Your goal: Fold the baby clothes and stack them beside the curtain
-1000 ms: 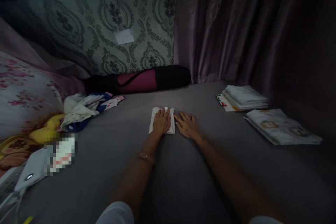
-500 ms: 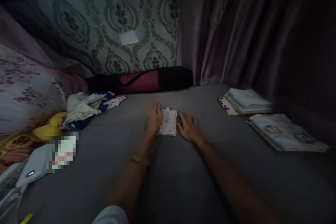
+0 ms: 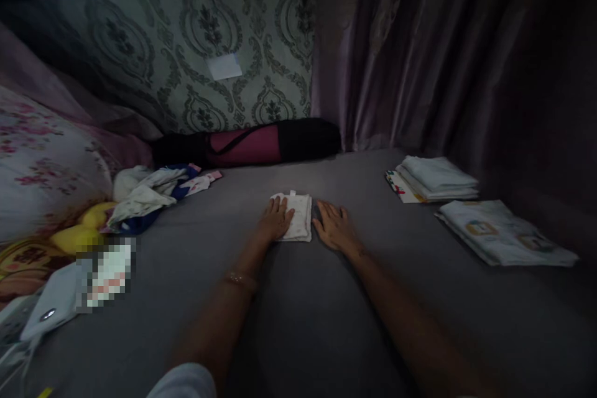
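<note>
A small folded white cloth [image 3: 301, 216] with a faint print lies flat on the grey bed sheet [image 3: 298, 305], a little tag sticking out at its far edge. My left hand [image 3: 276, 219] rests palm down on the cloth's left part, fingers stretched out, hiding that side. Just right of the cloth, my right hand [image 3: 334, 226] lies flat on the sheet with its fingers spread. Neither hand grips anything.
To the right are a stack of folded cloths [image 3: 438, 178] and a folded printed cloth [image 3: 506, 233]. On the left lie a heap of clothes [image 3: 152, 196], a yellow plush [image 3: 81, 236] and a white device [image 3: 56, 298]. A black and pink long bag [image 3: 247, 144] lies along the wall.
My left hand has turned from standing on edge at the cloth's left side to lying flat on it. More of the cloth now extends leftward under the hand. My right hand stays beside it.
</note>
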`<state>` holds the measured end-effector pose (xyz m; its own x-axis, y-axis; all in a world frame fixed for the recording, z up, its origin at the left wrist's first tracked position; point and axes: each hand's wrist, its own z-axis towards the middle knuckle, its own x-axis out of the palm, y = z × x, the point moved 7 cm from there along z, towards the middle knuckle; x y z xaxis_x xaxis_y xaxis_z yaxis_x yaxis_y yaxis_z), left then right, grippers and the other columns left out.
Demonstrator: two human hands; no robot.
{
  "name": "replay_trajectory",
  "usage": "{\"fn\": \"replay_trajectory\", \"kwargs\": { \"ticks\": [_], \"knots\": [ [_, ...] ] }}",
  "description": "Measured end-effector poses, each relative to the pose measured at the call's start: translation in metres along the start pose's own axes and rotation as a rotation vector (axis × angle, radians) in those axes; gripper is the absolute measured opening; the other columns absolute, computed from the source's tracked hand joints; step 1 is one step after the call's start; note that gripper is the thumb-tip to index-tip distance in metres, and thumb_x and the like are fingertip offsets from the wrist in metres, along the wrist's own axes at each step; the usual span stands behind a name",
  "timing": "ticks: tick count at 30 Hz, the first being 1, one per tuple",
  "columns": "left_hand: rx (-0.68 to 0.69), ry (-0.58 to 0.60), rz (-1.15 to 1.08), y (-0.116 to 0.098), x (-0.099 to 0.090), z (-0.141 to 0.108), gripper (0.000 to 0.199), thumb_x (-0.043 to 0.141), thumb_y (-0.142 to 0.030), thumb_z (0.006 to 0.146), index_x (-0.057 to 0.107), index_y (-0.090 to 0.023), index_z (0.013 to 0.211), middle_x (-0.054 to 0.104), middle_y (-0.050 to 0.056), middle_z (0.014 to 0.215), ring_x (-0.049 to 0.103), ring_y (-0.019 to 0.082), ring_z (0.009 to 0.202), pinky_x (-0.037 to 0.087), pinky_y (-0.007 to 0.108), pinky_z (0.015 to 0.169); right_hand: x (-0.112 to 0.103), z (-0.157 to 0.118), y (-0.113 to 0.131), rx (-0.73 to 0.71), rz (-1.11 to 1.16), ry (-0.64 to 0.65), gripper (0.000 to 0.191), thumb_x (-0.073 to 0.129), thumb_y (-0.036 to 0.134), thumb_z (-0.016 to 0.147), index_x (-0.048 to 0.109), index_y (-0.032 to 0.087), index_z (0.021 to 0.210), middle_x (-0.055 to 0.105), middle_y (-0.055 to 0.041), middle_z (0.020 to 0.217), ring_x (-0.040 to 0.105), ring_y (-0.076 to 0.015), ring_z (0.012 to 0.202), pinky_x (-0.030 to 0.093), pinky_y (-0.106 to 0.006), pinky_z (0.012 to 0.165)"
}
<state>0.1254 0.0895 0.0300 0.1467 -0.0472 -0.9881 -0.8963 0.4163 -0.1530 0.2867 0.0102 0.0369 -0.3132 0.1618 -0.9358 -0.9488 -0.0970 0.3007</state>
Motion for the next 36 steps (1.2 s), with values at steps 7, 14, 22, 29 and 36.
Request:
{"fn": "replay_trajectory", "kwargs": {
  "ticks": [7, 14, 22, 29, 36],
  "knots": [
    [0.123, -0.292, 0.062, -0.049, -0.053, -0.008, 0.054, 0.028, -0.038, 0.097, 0.035, -0.010, 0.144, 0.029, 0.015, 0.153, 0.020, 0.027, 0.144, 0.015, 0.049, 0.116, -0.002, -0.001, 0.001, 0.004, 0.027, 0.007, 0.061, 0.024, 0.041, 0.096, 0.024, 0.009, 0.148, 0.036, -0.0146, 0.150, 0.029, -0.0243, 0.139, 0.014, -0.049, 0.113],
    [0.146, -0.145, 0.026, -0.082, -0.011, -0.009, 0.059, 0.024, -0.039, 0.097, 0.031, -0.006, 0.145, 0.031, 0.017, 0.152, 0.021, 0.028, 0.143, 0.016, 0.048, 0.116, -0.001, 0.000, -0.002, 0.038, 0.032, -0.013, 0.060, 0.025, 0.030, 0.094, 0.019, 0.004, 0.149, 0.037, -0.0171, 0.149, 0.031, -0.0229, 0.138, 0.015, -0.045, 0.113],
    [0.146, -0.075, -0.278, -0.063, -0.005, 0.001, 0.056, 0.027, -0.042, 0.097, 0.038, -0.010, 0.141, 0.034, 0.017, 0.151, 0.025, 0.027, 0.142, 0.019, 0.047, 0.115, 0.005, 0.002, -0.003, 0.027, -0.009, 0.008, 0.057, 0.025, 0.029, 0.094, 0.028, 0.005, 0.146, 0.038, -0.0163, 0.148, 0.031, -0.0240, 0.138, 0.015, -0.048, 0.112],
    [-0.110, -0.398, -0.644, 0.031, -0.007, -0.032, 0.040, 0.035, -0.032, 0.094, 0.054, -0.013, 0.123, 0.058, 0.016, 0.129, 0.052, 0.024, 0.122, 0.037, 0.041, 0.107, -0.001, 0.014, -0.004, 0.058, -0.011, 0.078, 0.048, 0.034, 0.023, 0.090, 0.047, 0.012, 0.135, 0.046, -0.0148, 0.143, 0.040, -0.0234, 0.132, 0.024, -0.043, 0.109],
    [-0.174, -0.448, -0.765, 0.045, 0.007, -0.057, 0.043, 0.032, -0.035, 0.095, 0.050, -0.014, 0.127, 0.058, 0.015, 0.128, 0.054, 0.023, 0.119, 0.039, 0.042, 0.104, -0.001, 0.044, 0.072, -0.068, 0.040, -0.049, 0.053, 0.027, 0.029, 0.096, 0.035, 0.009, 0.144, 0.033, -0.0137, 0.152, 0.023, -0.0234, 0.142, 0.013, -0.041, 0.114]
  ]
}}
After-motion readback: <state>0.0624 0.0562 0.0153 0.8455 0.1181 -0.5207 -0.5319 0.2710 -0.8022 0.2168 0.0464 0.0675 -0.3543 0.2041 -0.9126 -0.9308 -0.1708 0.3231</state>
